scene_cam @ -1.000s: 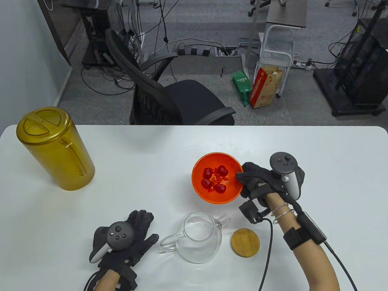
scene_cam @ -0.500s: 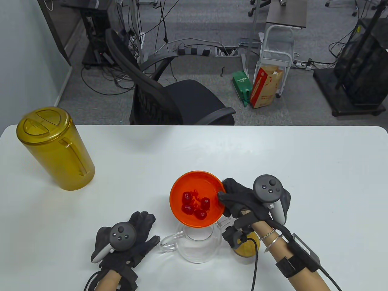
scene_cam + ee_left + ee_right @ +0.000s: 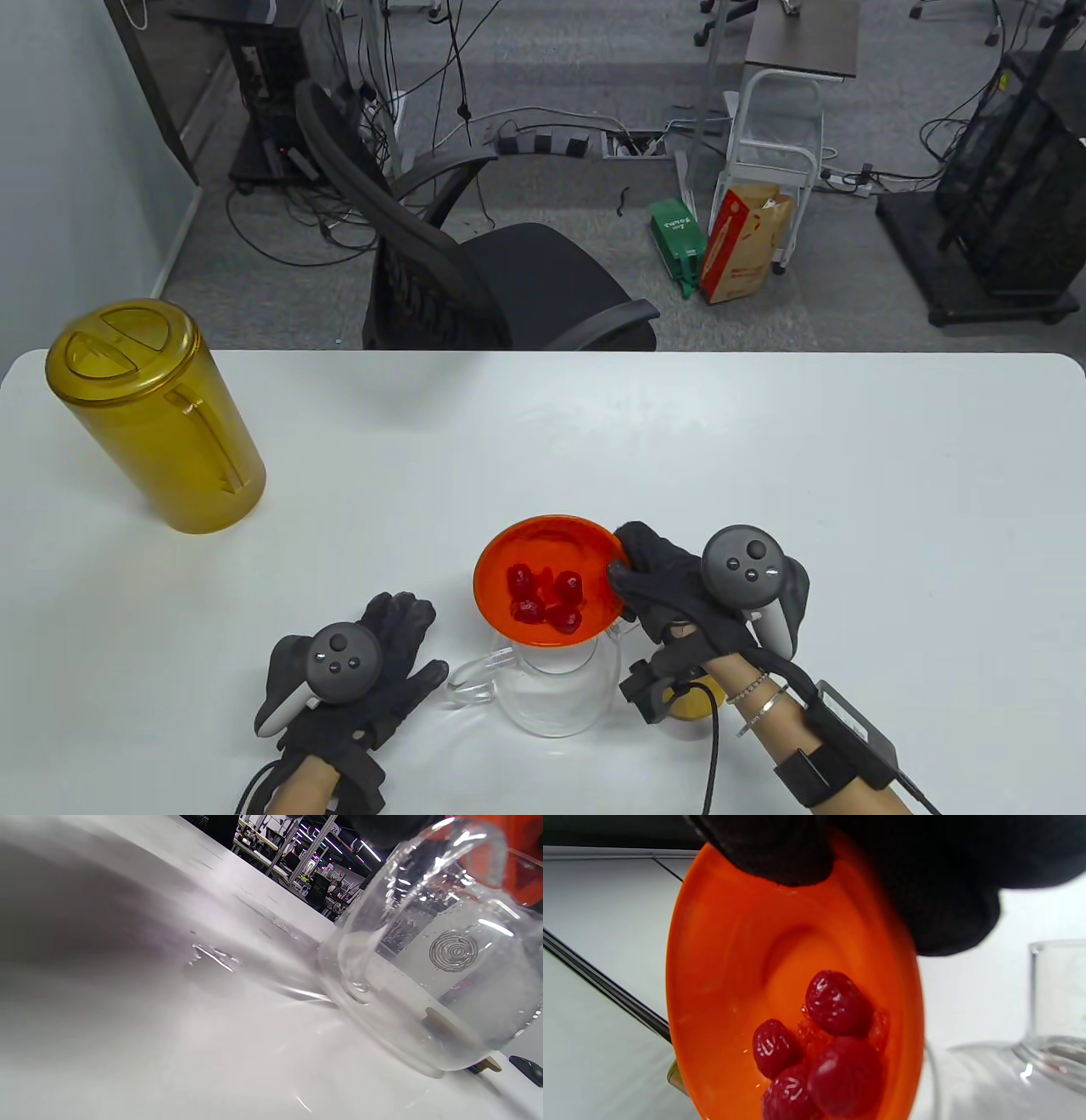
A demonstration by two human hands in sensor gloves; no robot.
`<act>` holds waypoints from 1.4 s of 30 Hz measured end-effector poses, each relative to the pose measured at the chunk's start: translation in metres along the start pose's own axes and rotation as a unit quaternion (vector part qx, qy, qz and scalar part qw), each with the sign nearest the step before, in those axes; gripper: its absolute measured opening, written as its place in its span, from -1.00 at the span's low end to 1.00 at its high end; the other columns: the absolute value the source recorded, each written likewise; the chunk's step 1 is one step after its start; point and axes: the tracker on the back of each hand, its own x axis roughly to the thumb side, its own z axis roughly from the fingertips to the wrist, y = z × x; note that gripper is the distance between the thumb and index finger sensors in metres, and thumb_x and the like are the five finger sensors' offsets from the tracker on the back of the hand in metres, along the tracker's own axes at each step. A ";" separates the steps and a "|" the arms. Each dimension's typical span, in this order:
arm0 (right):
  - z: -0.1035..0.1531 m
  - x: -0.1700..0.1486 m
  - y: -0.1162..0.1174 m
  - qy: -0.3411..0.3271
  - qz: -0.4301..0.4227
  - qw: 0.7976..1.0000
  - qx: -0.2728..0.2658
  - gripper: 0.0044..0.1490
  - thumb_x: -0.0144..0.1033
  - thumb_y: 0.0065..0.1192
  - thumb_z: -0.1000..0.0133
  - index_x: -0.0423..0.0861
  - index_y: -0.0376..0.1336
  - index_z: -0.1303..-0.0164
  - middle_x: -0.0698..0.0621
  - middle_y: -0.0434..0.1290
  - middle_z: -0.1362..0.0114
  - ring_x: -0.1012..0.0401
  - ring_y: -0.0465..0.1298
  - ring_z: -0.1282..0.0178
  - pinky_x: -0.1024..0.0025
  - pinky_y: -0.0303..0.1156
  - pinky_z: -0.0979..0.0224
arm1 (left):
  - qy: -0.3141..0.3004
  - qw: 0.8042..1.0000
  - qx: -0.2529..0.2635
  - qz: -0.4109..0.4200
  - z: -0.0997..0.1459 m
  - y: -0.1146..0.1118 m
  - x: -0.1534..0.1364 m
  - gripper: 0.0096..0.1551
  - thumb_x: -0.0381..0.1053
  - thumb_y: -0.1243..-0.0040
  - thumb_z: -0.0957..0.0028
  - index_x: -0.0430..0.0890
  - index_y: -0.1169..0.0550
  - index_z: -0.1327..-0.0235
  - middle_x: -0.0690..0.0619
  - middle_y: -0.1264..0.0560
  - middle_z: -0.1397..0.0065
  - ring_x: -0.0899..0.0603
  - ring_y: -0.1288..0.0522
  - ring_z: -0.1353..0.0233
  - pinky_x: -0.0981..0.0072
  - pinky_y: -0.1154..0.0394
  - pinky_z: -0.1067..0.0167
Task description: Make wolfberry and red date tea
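White table, office floor behind. Right hand grips the orange bowl of red dates, carried within a second from mid-table to above the glass teapot and tilting; pouring appears imminent. Left hand rests flat, fingers spread, beside the teapot's handle.

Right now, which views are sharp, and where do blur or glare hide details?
Table view: evenly lit and sharp; the orange bowl and red dates read clearly. Left wrist view: the near table is soft, and bright reflections streak the glass teapot. Right wrist view: the right hand is a dark, blurred mass at the bowl's rim.
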 end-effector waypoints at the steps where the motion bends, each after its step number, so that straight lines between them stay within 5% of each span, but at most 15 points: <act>1: 0.001 0.000 0.000 -0.008 -0.002 1.000 -0.002 -0.50 -0.38 0.38 -0.15 -0.31 0.29 -0.21 -0.33 0.53 -0.07 -0.08 0.66 0.25 0.14 0.62 0.21 | 0.000 1.000 0.000 0.000 0.000 0.000 0.000 -0.12 0.30 0.07 -0.27 -0.08 0.03 -0.66 -0.18 0.11 -0.81 -0.32 0.25 -0.72 -0.23 0.21 -0.51; 20: 0.014 0.007 0.000 -0.086 0.022 0.996 -0.013 -0.56 -0.50 0.37 -0.14 -0.34 0.26 -0.14 -0.33 0.51 -0.15 -0.21 0.67 0.12 0.00 0.63 0.12 | 0.002 1.000 -0.004 0.006 0.000 -0.001 0.000 -0.13 0.30 0.07 -0.27 -0.08 0.03 -0.66 -0.17 0.11 -0.80 -0.32 0.26 -0.72 -0.22 0.20 -0.51; 42: 0.007 0.004 -0.010 -0.068 -0.054 0.996 -0.017 -0.55 -0.48 0.39 -0.14 -0.34 0.29 -0.16 -0.35 0.53 -0.13 -0.20 0.67 0.15 0.04 0.64 0.14 | 0.004 1.000 -0.006 0.009 -0.001 -0.001 -0.001 -0.13 0.30 0.08 -0.27 -0.08 0.03 -0.66 -0.17 0.11 -0.80 -0.31 0.27 -0.72 -0.22 0.20 -0.51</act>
